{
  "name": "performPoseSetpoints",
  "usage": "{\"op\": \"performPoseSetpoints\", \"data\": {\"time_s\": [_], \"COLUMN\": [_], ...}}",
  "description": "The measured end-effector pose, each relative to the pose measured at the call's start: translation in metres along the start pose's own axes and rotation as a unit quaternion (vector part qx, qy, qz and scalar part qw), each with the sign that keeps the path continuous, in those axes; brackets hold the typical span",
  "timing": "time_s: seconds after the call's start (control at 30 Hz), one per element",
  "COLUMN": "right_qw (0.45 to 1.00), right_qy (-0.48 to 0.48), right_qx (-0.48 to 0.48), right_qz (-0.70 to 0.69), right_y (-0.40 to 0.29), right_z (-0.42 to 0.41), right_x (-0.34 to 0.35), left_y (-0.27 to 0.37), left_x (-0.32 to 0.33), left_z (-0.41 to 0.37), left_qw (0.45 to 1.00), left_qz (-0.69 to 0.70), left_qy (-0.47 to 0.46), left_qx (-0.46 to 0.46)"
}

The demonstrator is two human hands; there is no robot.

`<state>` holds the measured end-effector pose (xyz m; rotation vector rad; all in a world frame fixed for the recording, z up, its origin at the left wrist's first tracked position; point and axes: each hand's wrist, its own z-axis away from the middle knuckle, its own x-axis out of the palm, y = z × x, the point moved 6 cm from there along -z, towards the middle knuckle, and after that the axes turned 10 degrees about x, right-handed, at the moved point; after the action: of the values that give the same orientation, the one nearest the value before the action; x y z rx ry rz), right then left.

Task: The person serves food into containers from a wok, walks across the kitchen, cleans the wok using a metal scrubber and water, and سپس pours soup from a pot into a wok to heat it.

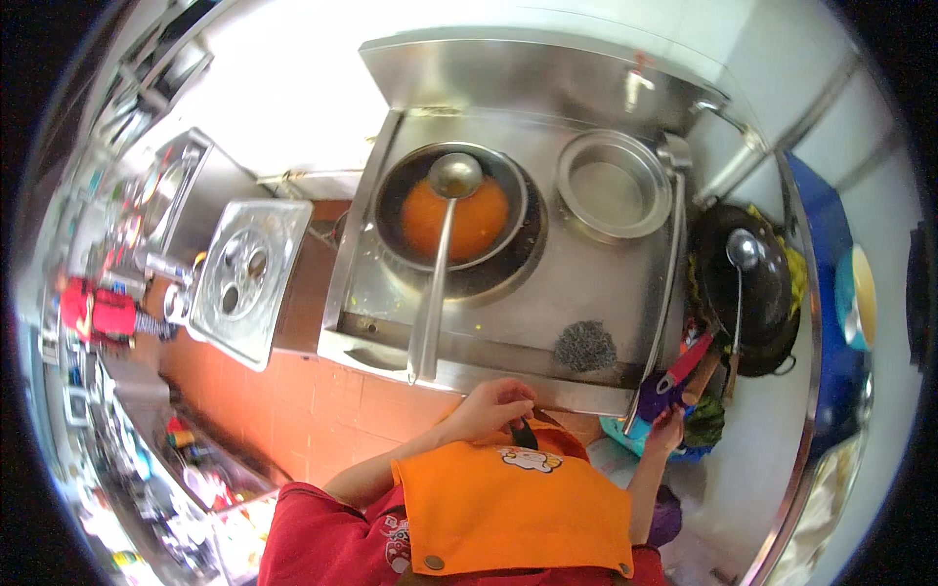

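Observation:
My left hand (502, 409), its fingers curled, is at my orange apron (513, 513), beside a black strap-like piece; whether it grips that is unclear. At the right of the steel stove my right hand (665, 432) touches or nears a purple cloth (656, 395), close to a red-handled utensil (689, 362) and a wooden handle (702, 377). A wok (388, 220) on the stove holds orange liquid (476, 220). A steel ladle (443, 256) lies across it, bowl in the wok and handle over the front edge. A dark scouring pad (585, 346) lies near the stove front.
A round steel pot (614, 187) stands at the back right of the stove. Beyond the stove's right edge is a black wok (755, 308) with another ladle (741, 253). Left of the stove is a steel tray-like top with holes (282, 227). A person in red (99, 311) stands far left.

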<state>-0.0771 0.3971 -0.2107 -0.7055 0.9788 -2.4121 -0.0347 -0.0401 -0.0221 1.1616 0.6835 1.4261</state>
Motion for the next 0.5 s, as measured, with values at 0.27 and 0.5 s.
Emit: {"op": "performPoseSetpoints", "data": {"time_s": [0.27, 0.5], "right_qw": [0.952, 0.748], "right_qy": [-0.126, -0.372], "right_qx": [-0.063, -0.098], "right_qz": [0.273, 0.541], "right_y": [0.017, 0.102], "right_z": [0.08, 0.138], "right_x": [0.022, 0.126], "left_y": [0.027, 0.027], "left_x": [-0.017, -0.146], "left_z": [0.029, 0.09], "left_qw": [0.991, 0.852], "left_qz": [-0.041, 0.108], "left_qy": [0.094, 0.485], "left_qx": [0.082, 0.163]}}
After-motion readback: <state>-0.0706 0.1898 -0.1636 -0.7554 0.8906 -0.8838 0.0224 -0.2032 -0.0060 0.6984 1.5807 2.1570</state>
